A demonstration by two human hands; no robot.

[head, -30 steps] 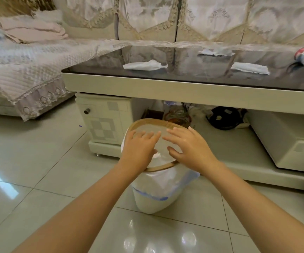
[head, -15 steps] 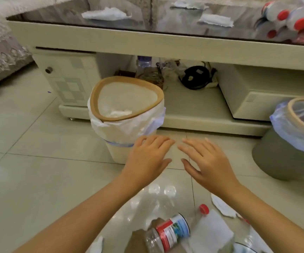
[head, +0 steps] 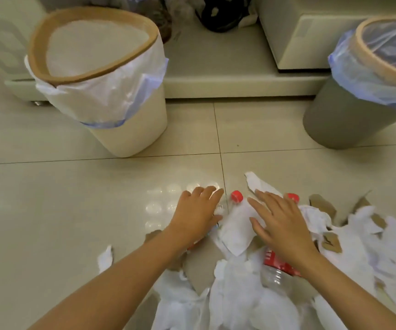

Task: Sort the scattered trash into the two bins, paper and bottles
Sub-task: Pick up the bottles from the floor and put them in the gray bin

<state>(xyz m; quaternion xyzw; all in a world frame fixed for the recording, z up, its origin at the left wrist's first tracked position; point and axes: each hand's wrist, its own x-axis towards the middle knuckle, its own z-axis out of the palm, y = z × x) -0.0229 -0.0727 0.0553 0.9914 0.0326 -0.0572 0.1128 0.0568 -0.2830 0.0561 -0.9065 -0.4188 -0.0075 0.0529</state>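
- Your left hand point(head: 195, 211): palm down, fingers spread and loose, gripping nothing; it hovers at the left edge of the trash pile. Half a second ago it hung in front of the cream bin, clear of the litter.
- Your right hand point(head: 281, 223): palm down, fingers fanned apart, gripping nothing; it sits over a white paper sheet point(head: 236, 228) and a bottle. Earlier it was above bare floor.
- Trash pile point(head: 251, 277): white paper scraps and brown cardboard pieces heaped on the floor tiles point(head: 73, 198) under your forearms. Only its far edge showed before; now it fills the lower frame.
- Bottle with red label point(head: 276, 270): clear plastic, lying in the pile, partly under your right wrist.
- Red cap point(head: 237, 196): between your two hands; the bottle below it is mostly hidden by paper.
- Second red cap point(head: 293, 196): just beyond your right hand.
- Cream bin point(head: 130, 129): far left, white liner, brown rim. Contents cannot be told.
- Grey bin point(head: 339, 120): far right, clear bluish liner, well apart from the cream one.
- View: tilted further down than before; the table top has left the frame.
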